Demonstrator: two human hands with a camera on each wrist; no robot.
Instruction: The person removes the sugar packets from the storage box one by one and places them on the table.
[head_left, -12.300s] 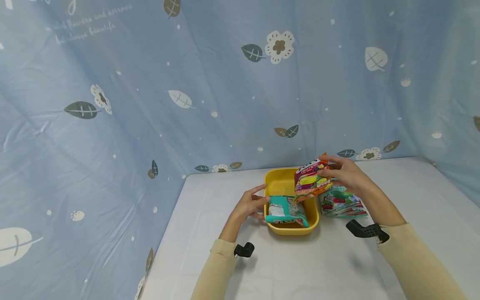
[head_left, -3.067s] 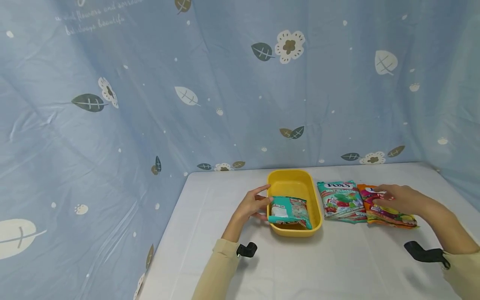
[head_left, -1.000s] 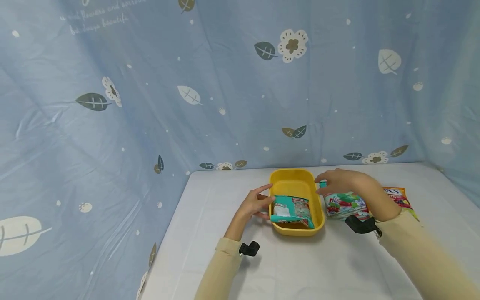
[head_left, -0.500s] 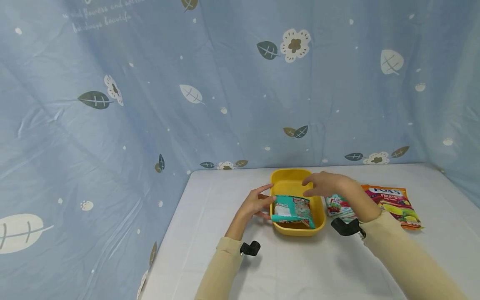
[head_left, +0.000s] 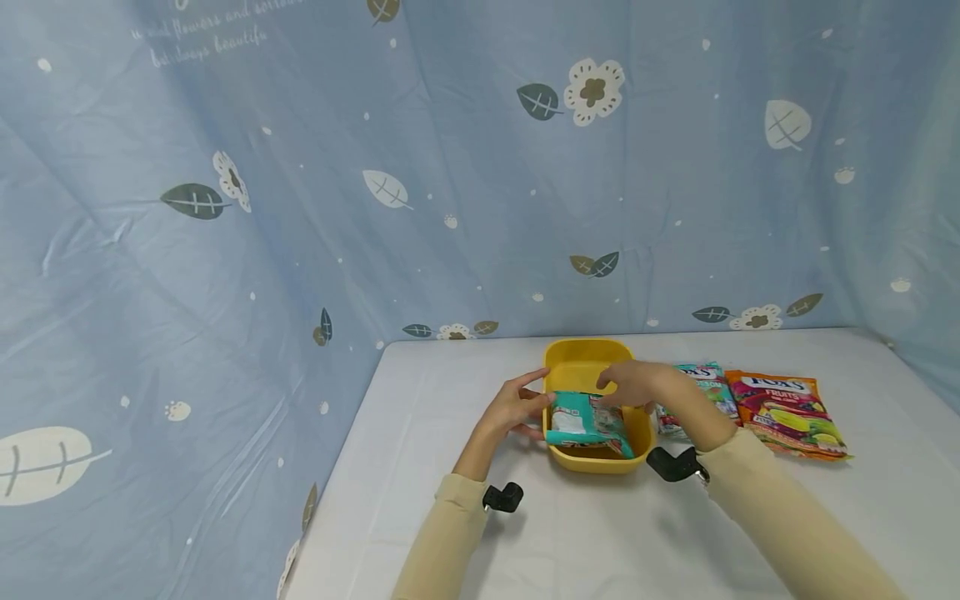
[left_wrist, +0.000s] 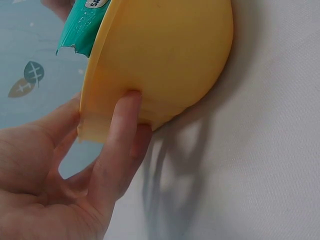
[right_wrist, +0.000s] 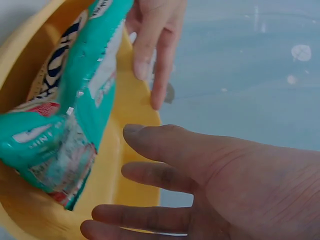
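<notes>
A yellow tub (head_left: pixel 581 352) stands on the white table with a teal snack packet (head_left: pixel 582 419) leaning inside it. My left hand (head_left: pixel 514 408) grips the tub's left rim; in the left wrist view a finger (left_wrist: pixel 120 135) presses the tub's outer wall (left_wrist: pixel 170 50) below the teal packet's corner (left_wrist: pixel 82 30). My right hand (head_left: pixel 630 385) hovers over the tub with straight fingers, holding nothing. In the right wrist view that hand (right_wrist: pixel 210 180) is close beside the teal packet (right_wrist: pixel 75 100), apart from it, above the yellow wall (right_wrist: pixel 125 165).
A mint-green candy packet (head_left: pixel 705 382), partly behind my right arm, and an orange fruit candy packet (head_left: pixel 787 404) lie flat on the table (head_left: pixel 600 533) right of the tub. A blue leaf-print curtain (head_left: pixel 450 167) closes in the back and left.
My right hand laid the orange packet on the table at the right, then swung left past the mint packet to above the tub. My left hand has stayed on the rim.
</notes>
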